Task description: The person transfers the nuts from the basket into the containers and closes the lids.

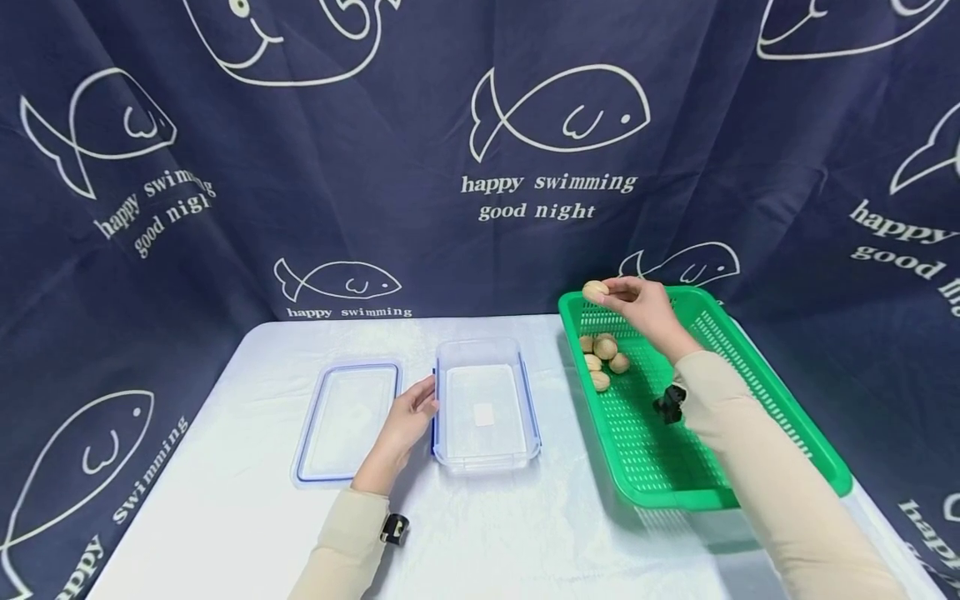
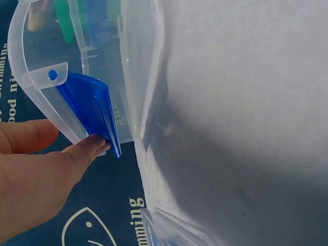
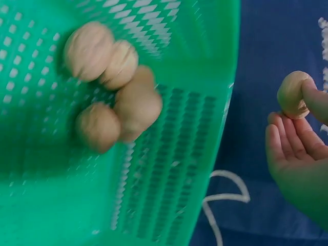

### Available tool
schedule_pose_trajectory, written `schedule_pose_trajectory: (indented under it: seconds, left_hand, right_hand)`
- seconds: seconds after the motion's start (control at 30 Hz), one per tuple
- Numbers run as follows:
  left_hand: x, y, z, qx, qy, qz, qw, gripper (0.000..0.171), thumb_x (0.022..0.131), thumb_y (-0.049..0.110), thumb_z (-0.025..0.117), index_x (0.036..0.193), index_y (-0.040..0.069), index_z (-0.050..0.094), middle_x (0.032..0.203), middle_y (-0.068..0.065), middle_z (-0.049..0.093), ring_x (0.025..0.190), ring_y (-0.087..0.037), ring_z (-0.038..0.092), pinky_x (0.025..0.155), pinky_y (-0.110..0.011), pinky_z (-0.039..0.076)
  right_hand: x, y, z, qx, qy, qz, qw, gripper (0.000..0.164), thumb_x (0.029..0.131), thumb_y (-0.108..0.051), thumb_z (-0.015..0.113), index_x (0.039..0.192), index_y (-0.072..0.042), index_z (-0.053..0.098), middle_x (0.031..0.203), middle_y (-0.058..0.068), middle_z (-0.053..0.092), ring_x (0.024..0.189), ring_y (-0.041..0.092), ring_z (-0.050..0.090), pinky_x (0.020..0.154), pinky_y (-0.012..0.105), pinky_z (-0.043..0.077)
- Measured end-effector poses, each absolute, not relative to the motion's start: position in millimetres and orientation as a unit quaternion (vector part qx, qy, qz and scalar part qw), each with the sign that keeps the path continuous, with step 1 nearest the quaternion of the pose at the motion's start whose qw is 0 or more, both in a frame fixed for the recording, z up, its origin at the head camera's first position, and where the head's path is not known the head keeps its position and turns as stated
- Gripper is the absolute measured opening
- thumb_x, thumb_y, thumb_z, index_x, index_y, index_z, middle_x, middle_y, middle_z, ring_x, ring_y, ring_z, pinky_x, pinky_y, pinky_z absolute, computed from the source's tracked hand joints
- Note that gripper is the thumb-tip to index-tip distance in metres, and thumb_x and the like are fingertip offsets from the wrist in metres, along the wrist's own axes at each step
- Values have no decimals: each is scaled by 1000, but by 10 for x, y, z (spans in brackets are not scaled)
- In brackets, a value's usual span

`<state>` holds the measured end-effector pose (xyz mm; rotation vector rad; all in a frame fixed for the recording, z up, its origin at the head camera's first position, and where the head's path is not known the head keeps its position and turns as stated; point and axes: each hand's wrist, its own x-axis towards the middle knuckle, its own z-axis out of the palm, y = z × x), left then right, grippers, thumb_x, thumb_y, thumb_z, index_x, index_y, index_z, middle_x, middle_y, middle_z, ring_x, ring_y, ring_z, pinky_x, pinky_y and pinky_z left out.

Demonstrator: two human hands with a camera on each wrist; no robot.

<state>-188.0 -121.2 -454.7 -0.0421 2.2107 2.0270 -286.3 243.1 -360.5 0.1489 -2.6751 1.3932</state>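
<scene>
In the head view my right hand [image 1: 647, 310] pinches a walnut [image 1: 596, 291] between thumb and fingers, over the far left rim of the green basket [image 1: 652, 498]. The same walnut [image 3: 294, 95] shows beyond the basket's rim in the right wrist view. Several more walnuts [image 1: 604, 347] lie together along the basket's left side. My left hand [image 1: 408, 418] grips the left side of a clear plastic food container [image 1: 486, 458], its fingers at the blue latch [image 2: 91, 105]. The container stands without its lid, and a small pale square shows on its bottom.
A clear lid [image 1: 347, 423] with a blue seal lies flat on the white table [image 1: 225, 492], left of the container. The basket stands at the table's right. A dark blue curtain [image 1: 420, 208] with white fish drawings hangs behind and at both sides.
</scene>
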Motion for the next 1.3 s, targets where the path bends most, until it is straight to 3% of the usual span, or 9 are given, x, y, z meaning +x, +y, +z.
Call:
schedule_pose_trajectory:
  seconds: [0.23, 0.5, 0.7, 1.0, 1.3]
  left_hand:
    - [-1884, -1213, -4549, -12, 736, 673, 72, 47, 98, -3, 44, 144, -9, 33, 146, -28, 36, 136, -38, 36, 113, -43, 33]
    - [-1890, -1209, -4564, -23, 736, 672, 78, 48, 98, -2, 45, 144, -7, 33, 147, -26, 37, 137, -36, 36, 113, -42, 33]
    - [-1887, -1217, -4555, -26, 740, 667, 75, 48, 98, -1, 45, 145, -6, 33, 148, -25, 37, 137, -35, 36, 113, -41, 33]
    - [-1884, -1205, -4563, -22, 739, 669, 74, 48, 98, -1, 46, 145, -6, 34, 147, -25, 37, 137, -35, 36, 113, -41, 33]
    - [-1898, -1215, -4575, -17, 744, 665, 68, 48, 98, -2, 45, 145, -6, 34, 147, -25, 38, 136, -35, 37, 113, -42, 33]
  right_hand:
    - [-2755, 2159, -3462, 64, -873, 481, 56, 42, 92, -27, 66, 126, -2, 60, 123, 18, 62, 110, 29, 60, 90, 37, 52]
    - [-2632, 1836, -3371, 69, -855, 512, 44, 41, 91, -25, 68, 125, -4, 61, 120, 16, 64, 105, 25, 62, 86, 31, 53]
    - [-2568, 1580, -3315, 64, -836, 544, 36, 39, 89, -21, 70, 123, -5, 62, 117, 14, 65, 104, 24, 62, 87, 37, 54]
    - [-2449, 1189, -3387, 77, -826, 556, 44, 36, 86, -16, 73, 118, 0, 65, 112, 17, 68, 100, 26, 64, 82, 30, 56]
    - [-2337, 916, -3495, 72, -824, 562, 16, 32, 85, -14, 74, 113, -1, 67, 108, 14, 70, 97, 25, 66, 80, 30, 57]
